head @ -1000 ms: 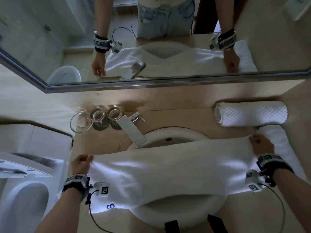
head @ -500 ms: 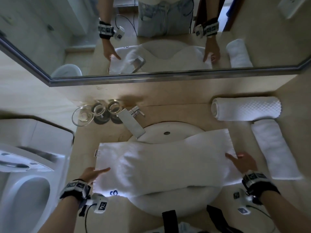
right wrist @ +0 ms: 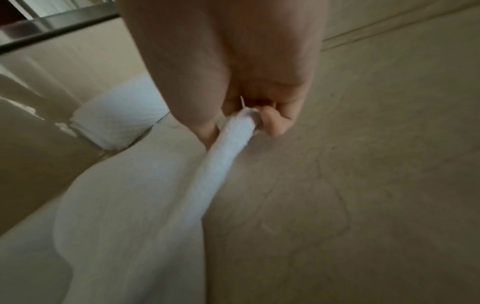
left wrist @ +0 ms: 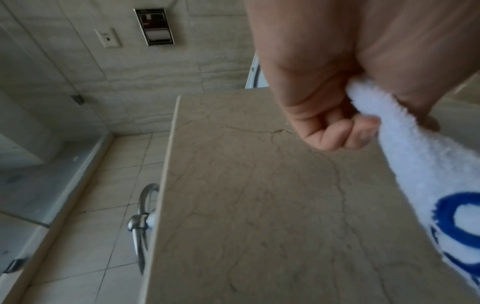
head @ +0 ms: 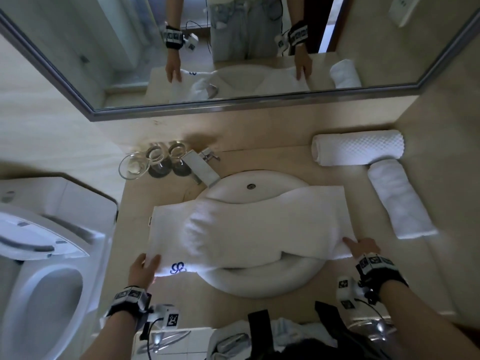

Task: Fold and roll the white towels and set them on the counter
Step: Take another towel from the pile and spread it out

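Note:
A white towel (head: 259, 224) with a blue logo lies folded lengthwise across the sink basin (head: 259, 279). My left hand (head: 144, 268) pinches its near left corner beside the logo; the left wrist view shows curled fingers (left wrist: 335, 135) gripping the towel (left wrist: 428, 168). At the near right corner, my right hand (head: 361, 248) pinches the towel's edge, and the right wrist view shows the towel (right wrist: 228, 144) bunched between thumb and fingers. Two rolled white towels (head: 358, 148) (head: 397, 198) lie on the counter (head: 285, 162) at the right.
A chrome faucet (head: 202, 168) stands behind the basin, with a glass bowl (head: 133, 166) and two glasses (head: 166, 154) to its left. A toilet (head: 39, 268) is at the left. The mirror (head: 233, 48) runs along the back wall.
The far long edge has been brought toward me, leaving the towel narrower. Both hands let go, moved to the near corners and now pinch them.

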`<state>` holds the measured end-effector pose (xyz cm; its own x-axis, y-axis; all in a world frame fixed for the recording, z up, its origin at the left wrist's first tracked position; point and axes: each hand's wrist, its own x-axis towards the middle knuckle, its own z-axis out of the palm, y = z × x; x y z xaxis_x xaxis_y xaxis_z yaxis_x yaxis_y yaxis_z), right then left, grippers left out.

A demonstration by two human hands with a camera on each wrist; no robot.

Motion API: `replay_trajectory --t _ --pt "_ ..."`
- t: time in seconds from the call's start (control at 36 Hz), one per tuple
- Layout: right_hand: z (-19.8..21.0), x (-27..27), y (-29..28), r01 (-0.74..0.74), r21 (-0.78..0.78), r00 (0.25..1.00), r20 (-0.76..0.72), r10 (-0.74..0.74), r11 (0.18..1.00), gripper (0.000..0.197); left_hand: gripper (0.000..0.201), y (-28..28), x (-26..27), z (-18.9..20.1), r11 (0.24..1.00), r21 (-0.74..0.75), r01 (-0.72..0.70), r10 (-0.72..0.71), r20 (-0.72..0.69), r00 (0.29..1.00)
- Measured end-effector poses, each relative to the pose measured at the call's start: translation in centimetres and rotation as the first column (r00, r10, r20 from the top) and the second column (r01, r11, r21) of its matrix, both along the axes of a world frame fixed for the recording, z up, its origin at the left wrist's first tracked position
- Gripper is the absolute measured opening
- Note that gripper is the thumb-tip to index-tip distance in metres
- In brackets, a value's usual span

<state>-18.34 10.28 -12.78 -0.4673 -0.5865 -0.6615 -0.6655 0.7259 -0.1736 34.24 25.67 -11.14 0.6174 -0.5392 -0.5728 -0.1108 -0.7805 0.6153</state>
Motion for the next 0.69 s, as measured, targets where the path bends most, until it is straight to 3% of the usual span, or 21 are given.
replay_trajectory --t 0.06,0.11,0.17,0.25,0.31,0.39,0.5,0.58,0.64,0.69 --pt "1.0 -0.3 0.1 -0.016 -0.036 0.999 -0.042 0.014 0.999 0.061 0.03 0.6 -0.1 0.3 0.999 -0.037 -0.016 0.016 -0.004 1.0" --pt "2.2 -1.2 -0.3 -0.089 -0.093 0.988 -0.135 0.077 0.992 0.047 0.046 1.3 0.0 0.1 0.997 -0.045 -0.067 0.064 -0.053 0.997" --pt "3.0 -2.7 -0.8 -0.297 0.004 0.915 -0.286 0.286 0.955 0.036 0.061 2.4 0.4 -0.3 0.99 0.033 -0.137 0.14 -0.15 0.979" --pt "3.6 -5.5 -2.7 -0.409 0.052 0.807 -0.445 0.387 0.911 0.026 0.066 4.5 0.2 -0.2 0.975 0.224 0.0 0.051 -0.222 0.974" --pt "4.7 -6.7 -4.6 -0.452 0.004 0.762 -0.519 0.388 0.892 0.014 0.051 6.1 -0.3 -0.1 0.945 0.311 0.105 -0.033 -0.228 0.973" --pt "6.7 -7.0 -7.1 -0.497 -0.115 0.737 -0.58 0.348 0.86 0.023 0.039 8.0 -1.0 -0.8 0.913 0.354 0.204 -0.102 -0.285 0.953" --pt "8.3 -6.0 -8.9 -0.515 -0.018 0.668 -0.635 0.389 0.857 0.022 0.037 9.5 -3.0 -0.5 0.858 0.418 0.297 -0.13 -0.382 0.915" --pt "7.8 -5.4 -9.0 -0.599 0.029 0.575 -0.68 0.454 0.8 0.026 0.037 9.6 -3.6 -0.3 0.834 0.436 0.337 -0.18 -0.362 0.915" --pt "7.4 -4.5 -8.4 -0.62 0.017 0.565 -0.683 0.462 0.784 0.036 0.033 8.7 -3.6 0.1 0.792 0.475 0.385 -0.242 -0.334 0.911" --pt "7.1 -3.1 -7.8 -0.611 -0.034 0.619 -0.643 0.451 0.791 0.045 0.036 7.6 -3.3 1.1 0.71 0.516 0.479 -0.317 -0.373 0.872"
